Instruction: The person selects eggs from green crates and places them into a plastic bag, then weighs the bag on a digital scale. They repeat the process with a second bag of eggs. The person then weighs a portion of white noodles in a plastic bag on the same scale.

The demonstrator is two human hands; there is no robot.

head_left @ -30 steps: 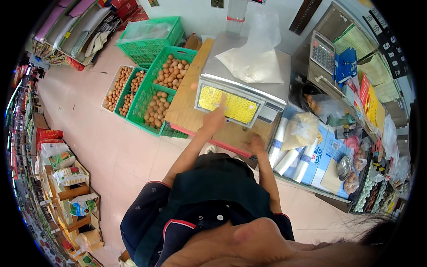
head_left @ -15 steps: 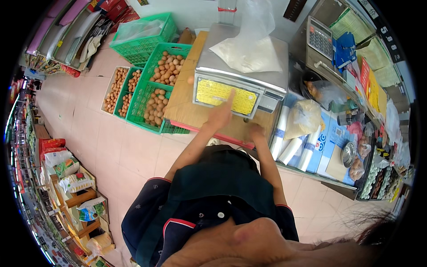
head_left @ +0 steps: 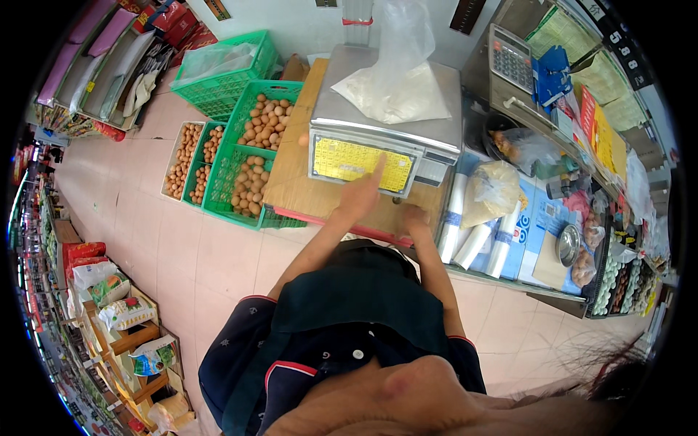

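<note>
"Two hands at work: how do they stand?"

"My left hand point(head_left: 360, 196) points, index finger out over the right half of the yellow key panel point(head_left: 338, 154), the other fingers seemingly folded; I see nothing held. My right hand point(head_left: 414, 218) is by the front edge of the wooden table point(head_left: 289, 178), fingers bent; I can't tell whether it has hold of anything."

"How would you press well?"

"One fingertip, straight down on one key, I'd say, knuckles clear of its neighbours. Whether I'm touching, I can't tell."

"And beyond the hands?"

"Past my left fingertip is the metal pan point(head_left: 338, 76), with a clear bag of white stuff point(head_left: 403, 94) on it. I'd lean nothing on that pan. Left of my left hand, brown eggs point(head_left: 251, 182) sit in green crates point(head_left: 224, 171); right of my right hand lie plastic rolls point(head_left: 454, 207)."
</note>
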